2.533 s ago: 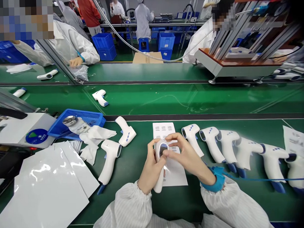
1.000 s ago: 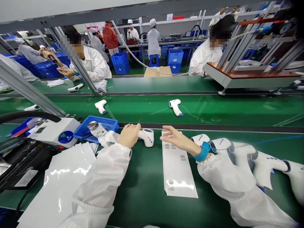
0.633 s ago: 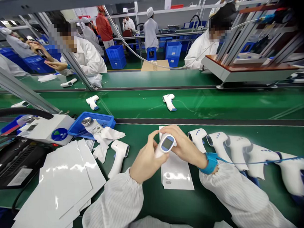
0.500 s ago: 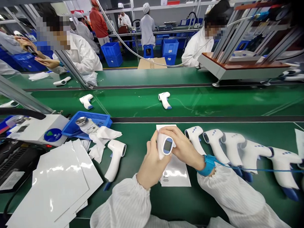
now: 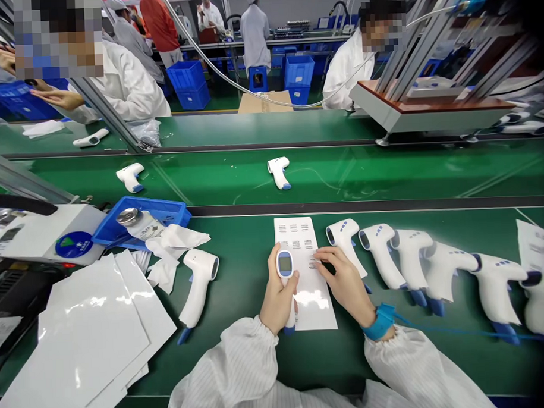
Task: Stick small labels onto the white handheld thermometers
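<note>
Upright in my left hand [image 5: 277,296] is a white infrared thermometer [image 5: 285,279], its small grey screen facing me and a blue handle end below. Under and beside it lies a glossy white label sheet [image 5: 314,312] with rows of small printed labels. My right hand [image 5: 343,279], with a blue wrist strap [image 5: 379,322], has thumb and forefinger pinched at a label [image 5: 312,264] near the sheet's right edge; the fingertips hide part of it. Further right, several thermometers [image 5: 381,254] lie in a row. Another thermometer [image 5: 201,284] lies to the left of my left hand.
Glossy white sheets [image 5: 93,329] are stacked at the left. A blue tray [image 5: 176,214] and crumpled tissue [image 5: 181,238] are beyond. Two thermometers [image 5: 278,171] lie on the green conveyor [image 5: 208,179]. A white machine [image 5: 72,235] stands left; co-workers [image 5: 127,84] sit across.
My right hand has let go of the thermometer and moved down to the label sheet. My left hand now holds the thermometer alone, lower and more upright. The view has shifted slightly.
</note>
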Motion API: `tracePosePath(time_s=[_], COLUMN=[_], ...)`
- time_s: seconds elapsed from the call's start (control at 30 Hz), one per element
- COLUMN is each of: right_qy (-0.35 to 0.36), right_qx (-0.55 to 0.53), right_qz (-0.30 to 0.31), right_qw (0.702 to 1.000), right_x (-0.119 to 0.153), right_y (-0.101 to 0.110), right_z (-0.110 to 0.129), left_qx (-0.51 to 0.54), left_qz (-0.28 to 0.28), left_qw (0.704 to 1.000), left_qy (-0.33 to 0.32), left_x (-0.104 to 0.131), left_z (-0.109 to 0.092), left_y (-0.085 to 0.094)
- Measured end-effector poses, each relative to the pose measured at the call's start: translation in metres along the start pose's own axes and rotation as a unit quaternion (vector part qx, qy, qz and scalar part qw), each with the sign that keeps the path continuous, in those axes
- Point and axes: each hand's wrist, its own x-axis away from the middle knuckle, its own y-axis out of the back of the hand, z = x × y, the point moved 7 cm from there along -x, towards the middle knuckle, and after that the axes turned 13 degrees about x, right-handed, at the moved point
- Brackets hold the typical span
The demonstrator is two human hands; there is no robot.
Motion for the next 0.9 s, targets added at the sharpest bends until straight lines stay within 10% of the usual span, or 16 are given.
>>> tracePosePath(time_s=[0.53,0.73,0.9], right_qy=[-0.037,0.126,0.141], right_qx=[-0.059,0.049,-0.082], right_qz=[0.014,0.024,0.178], right_qw=[0.997,0.991,0.97], right_x=[-0.02,-0.002,0.021], right_y=[-0.013,0.007,0.022], right_z=[-0.018,0.025,0.061], left_qx=[-0.016,-0.015,-0.04], left_qz=[0.015,0.006,0.004], left_qw=[1.0,1.0,0.998], left_qy=[-0.003,-0.008,-0.044], left_x=[-0.006,-0.005,-0.007], left_z=[0.002,0.001,0.0], left_y=[-0.003,-0.004,-0.001])
